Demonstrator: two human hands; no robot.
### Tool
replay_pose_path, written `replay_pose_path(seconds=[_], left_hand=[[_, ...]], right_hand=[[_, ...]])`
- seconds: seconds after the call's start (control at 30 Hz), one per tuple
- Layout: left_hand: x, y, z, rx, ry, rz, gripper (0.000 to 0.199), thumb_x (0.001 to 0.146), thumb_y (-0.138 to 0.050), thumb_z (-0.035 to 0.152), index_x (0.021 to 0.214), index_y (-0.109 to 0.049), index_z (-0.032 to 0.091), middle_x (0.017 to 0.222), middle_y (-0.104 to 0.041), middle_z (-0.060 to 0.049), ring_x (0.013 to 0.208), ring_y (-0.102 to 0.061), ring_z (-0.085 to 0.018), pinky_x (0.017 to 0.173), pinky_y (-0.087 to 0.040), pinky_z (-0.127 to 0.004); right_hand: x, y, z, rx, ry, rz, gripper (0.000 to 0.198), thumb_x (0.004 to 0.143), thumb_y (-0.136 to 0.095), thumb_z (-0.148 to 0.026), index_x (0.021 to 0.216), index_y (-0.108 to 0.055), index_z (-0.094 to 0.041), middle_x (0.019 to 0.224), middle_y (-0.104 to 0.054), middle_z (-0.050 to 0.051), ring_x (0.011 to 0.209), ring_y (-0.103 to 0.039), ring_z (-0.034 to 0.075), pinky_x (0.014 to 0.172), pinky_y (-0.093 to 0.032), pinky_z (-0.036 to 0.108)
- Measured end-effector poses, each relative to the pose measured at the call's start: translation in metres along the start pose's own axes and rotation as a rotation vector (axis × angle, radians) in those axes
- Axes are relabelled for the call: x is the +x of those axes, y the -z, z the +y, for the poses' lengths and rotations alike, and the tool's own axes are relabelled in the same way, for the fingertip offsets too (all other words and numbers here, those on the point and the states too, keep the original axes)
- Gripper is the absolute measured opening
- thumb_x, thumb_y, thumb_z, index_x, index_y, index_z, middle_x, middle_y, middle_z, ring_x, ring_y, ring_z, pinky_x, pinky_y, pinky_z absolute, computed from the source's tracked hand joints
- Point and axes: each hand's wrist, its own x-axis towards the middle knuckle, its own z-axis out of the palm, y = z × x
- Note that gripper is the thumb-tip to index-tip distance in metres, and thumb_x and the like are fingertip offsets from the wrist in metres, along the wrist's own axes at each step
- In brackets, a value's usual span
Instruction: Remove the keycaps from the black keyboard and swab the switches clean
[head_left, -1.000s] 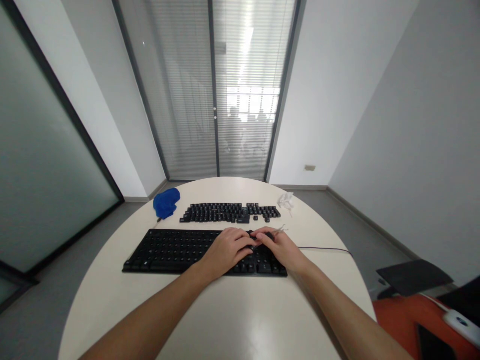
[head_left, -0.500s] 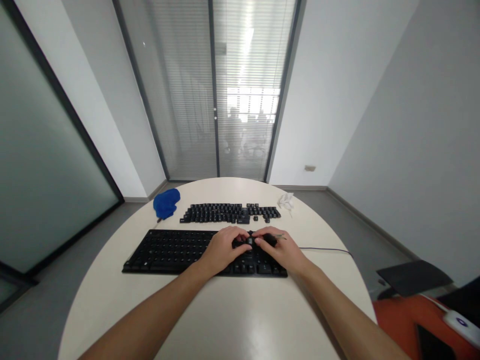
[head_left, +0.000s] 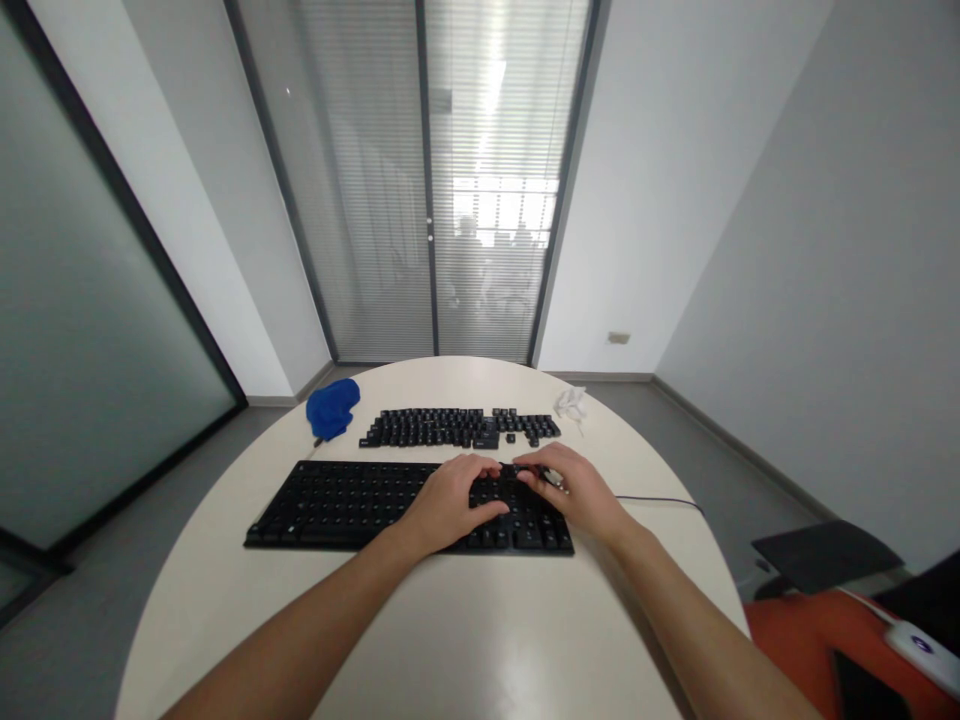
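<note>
A black keyboard (head_left: 352, 502) lies across the table; many of its key positions look bare of caps. My left hand (head_left: 456, 505) rests over its right half, thumb and fingers apart, holding nothing that I can see. Just right of it, my right hand (head_left: 574, 490) is over the number-pad end. Its fingers curl around a small dark tool (head_left: 552, 478) with thin, light metal ends, mostly hidden by the hand. Behind the keyboard, rows of loose black keycaps (head_left: 427, 427) are laid out on the table.
A blue cloth (head_left: 332, 408) sits at the back left of the round white table (head_left: 465, 620). Crumpled white tissue (head_left: 571, 403) is at the back right. A black cable (head_left: 656, 498) runs off to the right. Beyond the edge stands an orange chair (head_left: 795, 650).
My hands have moved apart: the left fingers and thumb have spread, and the right hand has lifted slightly up and right with the tool. The dark key between the fingers is no longer there.
</note>
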Motion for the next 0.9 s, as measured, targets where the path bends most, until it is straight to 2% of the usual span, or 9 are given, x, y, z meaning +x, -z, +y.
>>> replay_pose_path(seconds=[0.07, 0.17, 0.37, 0.5, 0.9], left_hand=[[-0.001, -0.001, 0.001, 0.027, -0.027, -0.032, 0.037, 0.081, -0.075, 0.032, 0.113, -0.059, 0.02, 0.113, -0.067, -0.007, 0.106, -0.061, -0.025, 0.097, -0.047, -0.041], [-0.002, -0.001, 0.003, 0.053, -0.07, -0.087, 0.038, 0.082, -0.073, 0.03, 0.116, -0.058, 0.02, 0.119, -0.065, -0.009, 0.112, -0.059, -0.026, 0.102, -0.045, -0.043], [-0.004, -0.001, 0.002, 0.081, -0.091, -0.139, 0.037, 0.084, -0.07, 0.028, 0.118, -0.058, 0.021, 0.124, -0.063, -0.01, 0.117, -0.057, -0.026, 0.103, -0.044, -0.045], [-0.004, -0.001, 0.002, 0.08, -0.087, -0.14, 0.037, 0.084, -0.07, 0.027, 0.118, -0.058, 0.021, 0.124, -0.063, -0.009, 0.117, -0.057, -0.025, 0.103, -0.045, -0.044], [-0.003, 0.0, 0.005, 0.088, -0.086, -0.146, 0.034, 0.085, -0.069, 0.026, 0.116, -0.058, 0.02, 0.122, -0.063, -0.01, 0.115, -0.057, -0.025, 0.103, -0.045, -0.043]], right_hand=[[-0.001, 0.006, 0.013, -0.09, -0.082, 0.095, 0.029, 0.094, -0.056, -0.043, 0.11, -0.072, -0.026, 0.099, -0.073, 0.008, 0.093, -0.063, 0.025, 0.084, -0.049, 0.038], [-0.002, 0.015, 0.035, -0.244, -0.199, 0.167, 0.03, 0.093, -0.056, -0.041, 0.11, -0.073, -0.024, 0.095, -0.073, 0.009, 0.087, -0.064, 0.026, 0.079, -0.049, 0.037], [-0.001, 0.017, 0.067, -0.498, -0.373, 0.147, 0.028, 0.089, -0.058, -0.034, 0.11, -0.075, -0.025, 0.093, -0.073, 0.009, 0.085, -0.065, 0.025, 0.075, -0.048, 0.033], [0.004, 0.009, 0.072, -0.591, -0.379, 0.091, 0.027, 0.089, -0.058, -0.026, 0.11, -0.075, -0.025, 0.093, -0.074, 0.01, 0.084, -0.065, 0.025, 0.074, -0.047, 0.032], [0.009, -0.005, 0.075, -0.633, -0.341, 0.071, 0.026, 0.089, -0.06, -0.026, 0.11, -0.073, -0.022, 0.098, -0.076, 0.009, 0.092, -0.065, 0.027, 0.076, -0.046, 0.034]])
